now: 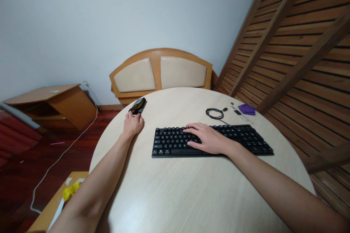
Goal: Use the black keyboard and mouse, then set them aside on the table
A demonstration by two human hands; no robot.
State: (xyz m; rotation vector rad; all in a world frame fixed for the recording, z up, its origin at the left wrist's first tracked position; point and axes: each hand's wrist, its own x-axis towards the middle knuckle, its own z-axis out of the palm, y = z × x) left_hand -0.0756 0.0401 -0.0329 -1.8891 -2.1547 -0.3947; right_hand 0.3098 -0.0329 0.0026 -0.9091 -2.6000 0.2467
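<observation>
**A:** So where was the right hand [204,138]? On the black keyboard [173,142]?

**B:** Yep, laid across the middle of it, fingers spread over the keys, thumb apart from the rest. The keyboard itself lay flat on the round table [169,189].

**A:** And the left hand [133,123]?

**B:** Off past the keyboard's far left corner, fingers bent onto the near end of a dark case [139,105]. Honestly couldn't tell if they were pinching it or just touching. The case was well left of the keyboard, farther back.

**A:** Other stuff?

**B:** Coiled black cable [217,118] just behind the keyboard, purple cloth [247,109] behind its right part.
</observation>
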